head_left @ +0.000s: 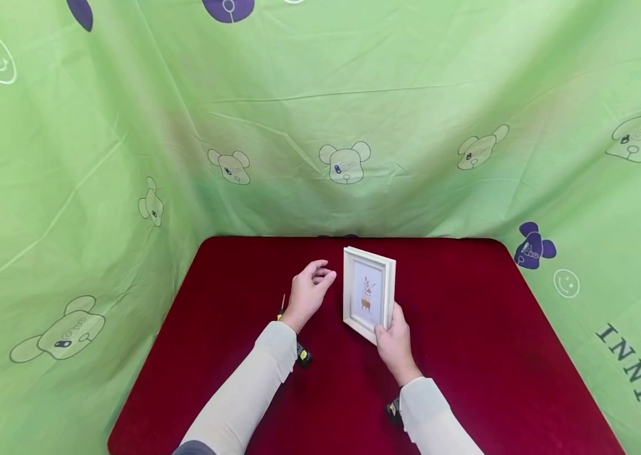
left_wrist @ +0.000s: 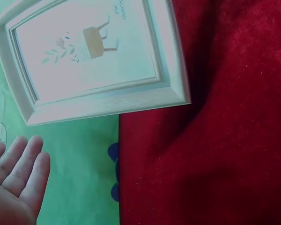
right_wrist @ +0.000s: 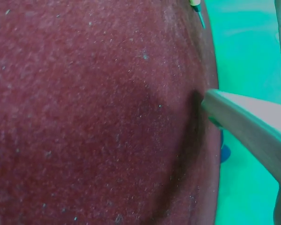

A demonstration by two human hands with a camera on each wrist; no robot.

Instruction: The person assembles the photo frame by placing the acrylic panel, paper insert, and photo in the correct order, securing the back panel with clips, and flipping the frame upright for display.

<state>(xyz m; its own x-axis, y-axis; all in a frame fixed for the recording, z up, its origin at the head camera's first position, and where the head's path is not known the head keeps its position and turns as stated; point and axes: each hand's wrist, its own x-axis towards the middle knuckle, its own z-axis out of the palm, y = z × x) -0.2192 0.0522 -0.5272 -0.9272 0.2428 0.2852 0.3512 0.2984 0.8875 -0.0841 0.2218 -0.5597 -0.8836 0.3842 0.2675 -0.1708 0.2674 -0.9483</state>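
A white picture frame stands tilted above the red table, its print of a potted plant facing me. My right hand grips its lower right corner, the thumb on the front edge. To the left of the frame, apart from it, my left hand hovers with loosely bent fingers and holds nothing. The left wrist view has the frame's front close up, with the left hand's fingers at the lower left. Only the frame's edge shows at the right wrist view's right side.
A small screwdriver with a yellow and black handle lies on the table, partly hidden behind the left wrist. Red cloth covers the table. Green printed fabric hangs behind it and along both sides.
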